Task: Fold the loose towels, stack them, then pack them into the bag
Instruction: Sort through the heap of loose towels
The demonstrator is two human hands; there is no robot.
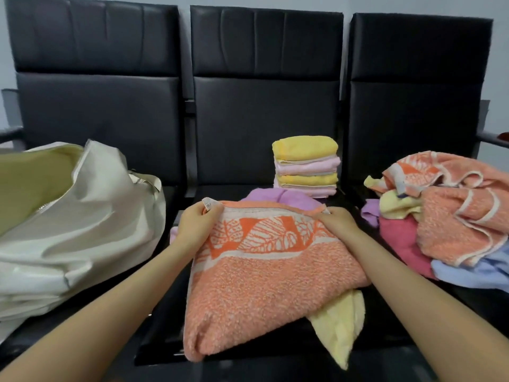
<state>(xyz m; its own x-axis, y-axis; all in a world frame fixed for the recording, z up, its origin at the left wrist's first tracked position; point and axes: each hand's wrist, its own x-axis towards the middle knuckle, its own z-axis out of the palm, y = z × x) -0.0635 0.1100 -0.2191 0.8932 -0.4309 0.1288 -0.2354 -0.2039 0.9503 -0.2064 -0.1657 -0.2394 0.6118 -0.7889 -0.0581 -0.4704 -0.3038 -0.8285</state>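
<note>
The orange towel (264, 274) with the leaf-patterned band lies on the middle seat (165, 321) of a row of black chairs, doubled over, its far hem held up off the seat at both corners; the left hand (197, 224) pinches the left corner, thumb on top beside a small white label (208, 204), and the right hand (340, 220) grips the right corner with fingers curled over the edge; the rest of the towel slopes down from the two hands toward the camera, its near fold resting at the seat's front edge. A pale yellow towel (340, 323) pokes out from under its right side, and a lilac towel (278, 197) lies just behind the held hem; further back on the same seat stands a neat stack of folded towels (305, 166), yellow and pink in alternating layers. On the right seat a loose heap of towels (446, 216) is piled, orange on top, with magenta, yellow, lilac and light blue showing beneath; on the left seat a cream bag (82, 216) slumps with its mouth open.
</note>
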